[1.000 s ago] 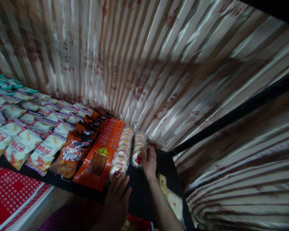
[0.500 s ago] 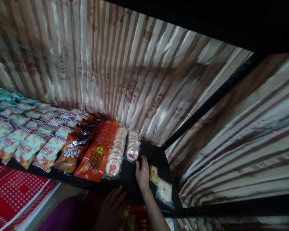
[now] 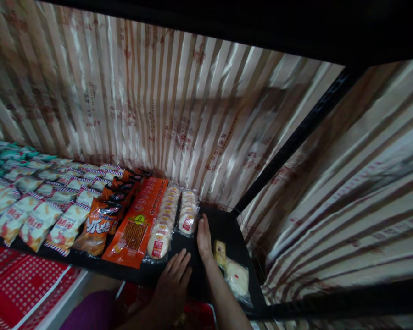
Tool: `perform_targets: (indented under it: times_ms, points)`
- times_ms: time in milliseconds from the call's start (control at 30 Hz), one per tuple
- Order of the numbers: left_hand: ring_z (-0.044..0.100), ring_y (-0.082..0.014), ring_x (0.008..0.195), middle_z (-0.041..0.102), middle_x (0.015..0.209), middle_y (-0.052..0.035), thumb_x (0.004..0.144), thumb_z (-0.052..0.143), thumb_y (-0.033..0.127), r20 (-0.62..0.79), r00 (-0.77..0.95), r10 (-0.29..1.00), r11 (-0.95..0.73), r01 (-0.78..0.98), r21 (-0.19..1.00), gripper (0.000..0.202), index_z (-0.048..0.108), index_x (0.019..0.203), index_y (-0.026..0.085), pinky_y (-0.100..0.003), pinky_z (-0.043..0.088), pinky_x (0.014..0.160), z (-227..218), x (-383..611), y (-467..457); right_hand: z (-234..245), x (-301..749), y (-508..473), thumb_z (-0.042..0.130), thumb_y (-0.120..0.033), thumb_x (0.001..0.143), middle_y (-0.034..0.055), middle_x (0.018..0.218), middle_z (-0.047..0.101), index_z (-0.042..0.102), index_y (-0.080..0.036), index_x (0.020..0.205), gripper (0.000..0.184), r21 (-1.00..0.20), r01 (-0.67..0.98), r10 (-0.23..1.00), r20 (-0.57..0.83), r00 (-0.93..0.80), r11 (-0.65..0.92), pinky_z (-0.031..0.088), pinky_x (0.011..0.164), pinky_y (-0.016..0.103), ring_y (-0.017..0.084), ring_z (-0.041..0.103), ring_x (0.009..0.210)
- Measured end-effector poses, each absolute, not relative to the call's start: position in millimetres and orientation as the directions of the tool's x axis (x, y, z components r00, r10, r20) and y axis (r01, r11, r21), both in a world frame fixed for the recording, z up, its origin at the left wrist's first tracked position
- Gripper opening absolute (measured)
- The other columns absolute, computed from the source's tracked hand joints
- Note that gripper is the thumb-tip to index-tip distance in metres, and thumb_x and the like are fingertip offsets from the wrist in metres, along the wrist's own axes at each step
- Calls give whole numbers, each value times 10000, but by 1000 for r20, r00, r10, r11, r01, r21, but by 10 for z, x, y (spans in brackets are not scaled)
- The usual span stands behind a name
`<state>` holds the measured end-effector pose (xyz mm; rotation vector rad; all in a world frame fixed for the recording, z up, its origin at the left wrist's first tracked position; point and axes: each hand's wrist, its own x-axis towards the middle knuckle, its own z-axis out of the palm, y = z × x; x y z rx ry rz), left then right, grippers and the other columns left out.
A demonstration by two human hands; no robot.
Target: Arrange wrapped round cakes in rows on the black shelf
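Note:
My right hand [image 3: 204, 238] is on the black shelf [image 3: 223, 224], fingers stretched out, just right of the shorter row of round white packaged crackers [image 3: 188, 213]. Whether it touches that row I cannot tell. Nearer to me, my left hand [image 3: 174, 277] holds nothing; its fingers reach toward the front end of the longer row of the same packs [image 3: 162, 229]. Left of that row lies a flat orange snack bag [image 3: 134, 229] with a window showing brown sticks. A small yellow packet [image 3: 220, 253] and a clear-wrapped white pack [image 3: 238, 277] lie right of my right wrist.
Orange puffed bags [image 3: 98, 224] and rows of white snack bags [image 3: 41, 222] fill the shelf's left. A red basket [image 3: 24, 279] stands below the front edge. A black post [image 3: 285, 146] rises at the right corner, with striped sheeting [image 3: 179, 91] behind.
My left hand has moved forward and right, over the shelf's front. My right hand has turned more upright on its edge, its fingers closer together. The view has shifted slightly.

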<state>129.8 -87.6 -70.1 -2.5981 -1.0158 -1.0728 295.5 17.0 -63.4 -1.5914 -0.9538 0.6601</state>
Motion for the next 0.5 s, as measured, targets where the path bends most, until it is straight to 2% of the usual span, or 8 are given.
perform_targets:
  times_ms: [100,267,400,500]
  points:
    - [333,-225,1312,503,1318,-113,854,359,161,686,535,493,-783,617,81,340,568,1119,121,-392,339,1044,-717,1548,-626,-627,3069,389,370,-657,764,54,1456,307,353,-157,1373,789,-998,54,854,0,520,-33,144,1127,324,189,248,1355]
    - [296,-251,1328,432,1370,-151,873,382,254,556,543,629,-709,694,125,423,482,1251,91,-423,258,1073,-690,1818,-276,-631,3196,715,374,-622,787,15,1426,363,438,-191,1321,689,-977,-213,868,-110,483,-6,217,1107,337,181,291,1337]
    - [284,-251,1334,380,1405,-151,877,386,310,467,535,704,-667,724,178,469,453,1286,90,-420,225,1088,-663,1901,-123,-643,3177,895,376,-618,799,20,1395,415,459,-191,1305,667,-945,-326,881,-159,446,-6,263,1089,332,179,375,1290]
    - [292,-279,1326,387,1396,-167,861,408,340,441,521,731,-644,741,190,515,442,1291,60,-434,246,1077,-652,1909,-74,-661,3102,983,372,-642,796,27,1343,484,468,-187,1297,683,-933,-359,893,-140,428,26,342,1044,321,184,470,1215]
